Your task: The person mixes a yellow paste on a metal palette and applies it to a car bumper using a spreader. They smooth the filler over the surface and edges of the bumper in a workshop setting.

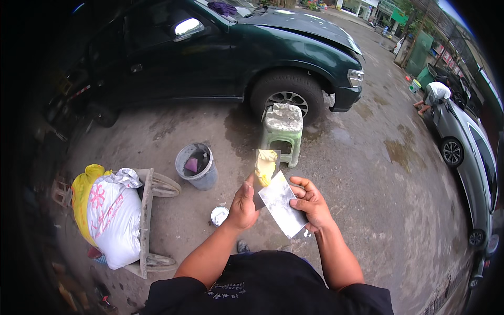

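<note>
My left hand (244, 203) is closed on a flat, dark putty spreader whose upper end bears a thick smear of yellow putty (265, 165). In my right hand (311, 203) is a pale, whitish-grey rectangular flat scraper (283, 203), tilted and pinched between thumb and fingers. Its upper corner, tinged yellow, meets or overlaps the lower end of the putty; I cannot tell which. Both are held in front of me, over the ground. Just beyond them stands a worn, pale green plastic stool (283, 119) with a crusted top.
A dark green vehicle (210, 68) is parked ahead. On the left are a grey bucket (199, 173) of dark liquid, a small white tub (219, 216) and a cart (146, 220) loaded with sacks (118, 210). At right, a person (437, 93) bends beside a silver car (464, 142).
</note>
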### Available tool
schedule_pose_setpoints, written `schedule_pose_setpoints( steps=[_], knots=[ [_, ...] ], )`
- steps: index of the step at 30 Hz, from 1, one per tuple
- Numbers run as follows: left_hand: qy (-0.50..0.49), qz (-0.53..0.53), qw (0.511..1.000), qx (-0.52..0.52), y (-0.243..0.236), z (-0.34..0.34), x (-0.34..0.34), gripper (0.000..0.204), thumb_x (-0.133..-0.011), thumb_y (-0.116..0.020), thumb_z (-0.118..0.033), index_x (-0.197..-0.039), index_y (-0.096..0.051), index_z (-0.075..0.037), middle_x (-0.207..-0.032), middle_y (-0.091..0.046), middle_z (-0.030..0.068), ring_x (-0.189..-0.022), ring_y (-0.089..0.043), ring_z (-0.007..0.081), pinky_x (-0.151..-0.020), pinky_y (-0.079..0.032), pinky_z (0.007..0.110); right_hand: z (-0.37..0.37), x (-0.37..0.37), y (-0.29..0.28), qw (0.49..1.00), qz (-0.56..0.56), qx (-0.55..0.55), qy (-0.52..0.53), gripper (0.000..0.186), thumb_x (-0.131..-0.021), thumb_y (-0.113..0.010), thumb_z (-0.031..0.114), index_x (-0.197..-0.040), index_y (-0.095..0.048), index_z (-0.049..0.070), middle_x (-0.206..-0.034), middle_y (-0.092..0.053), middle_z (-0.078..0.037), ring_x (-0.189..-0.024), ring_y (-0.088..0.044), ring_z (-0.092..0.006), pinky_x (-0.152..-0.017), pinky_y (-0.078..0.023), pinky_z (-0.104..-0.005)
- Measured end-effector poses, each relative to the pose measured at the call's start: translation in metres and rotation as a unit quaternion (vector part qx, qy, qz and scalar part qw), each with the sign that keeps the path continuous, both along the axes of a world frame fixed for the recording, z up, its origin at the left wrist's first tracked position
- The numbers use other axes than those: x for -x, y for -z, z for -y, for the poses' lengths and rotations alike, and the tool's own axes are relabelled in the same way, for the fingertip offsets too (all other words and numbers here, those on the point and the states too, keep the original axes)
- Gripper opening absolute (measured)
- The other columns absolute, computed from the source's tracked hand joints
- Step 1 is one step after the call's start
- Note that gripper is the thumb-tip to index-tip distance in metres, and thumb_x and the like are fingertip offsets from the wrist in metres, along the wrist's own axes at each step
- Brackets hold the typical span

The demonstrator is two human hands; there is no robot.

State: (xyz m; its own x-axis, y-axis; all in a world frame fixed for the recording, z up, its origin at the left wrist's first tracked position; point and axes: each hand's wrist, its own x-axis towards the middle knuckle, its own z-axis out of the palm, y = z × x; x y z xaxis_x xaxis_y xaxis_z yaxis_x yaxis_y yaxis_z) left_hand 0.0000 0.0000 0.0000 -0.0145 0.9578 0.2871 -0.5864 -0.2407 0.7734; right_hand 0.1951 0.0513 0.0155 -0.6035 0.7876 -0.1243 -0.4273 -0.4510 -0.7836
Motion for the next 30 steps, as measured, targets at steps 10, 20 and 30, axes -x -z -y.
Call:
schedule_pose_setpoints(
  steps=[10, 20, 30],
  knots=[
    [0.198, 0.068, 0.962, 0.176, -0.002, 0.003, 0.035, 0.06, -0.105, -0.049, -0.043, -0.151, -0.04, -0.006, -0.136, -0.058, 0.0169, -0.12, -0.062, 0.0378, -0.084, -0.06, 0.049, -0.028, -0.034, -0.05, 0.963, -0.04, -0.257, 0.07, 0.063, -0.088, -0.062, -0.006, -0.146, -0.039, 0.004, -0.134, -0.063, -0.02, -0.123, -0.062, -0.028, -0.105, -0.05, -0.04],
    [0.342, 0.216, 0.907, 0.12, -0.005, 0.01, 0.035, 0.073, -0.099, -0.055, -0.055, -0.151, -0.038, -0.007, -0.14, -0.055, 0.0206, -0.115, -0.063, 0.0473, -0.081, -0.06, 0.058, -0.029, -0.01, -0.06, 0.751, 0.342, -0.558, -0.09, 0.065, -0.078, -0.055, -0.01, -0.141, -0.045, 0.001, -0.134, -0.064, -0.016, -0.126, -0.059, -0.0309, -0.108, -0.046, -0.0425],
    [0.048, 0.144, 0.985, 0.083, -0.005, 0.002, 0.028, 0.048, -0.099, -0.052, -0.001, -0.146, -0.046, -0.005, -0.137, -0.059, 0.0106, -0.122, -0.061, 0.0232, -0.108, -0.047, 0.042, -0.009, -0.011, -0.004, 0.986, 0.074, -0.022, 0.148, 0.068, -0.079, -0.051, -0.014, -0.145, -0.039, 0.001, -0.135, -0.061, -0.019, -0.114, -0.066, -0.0238, -0.093, -0.058, -0.0343]
  ],
)
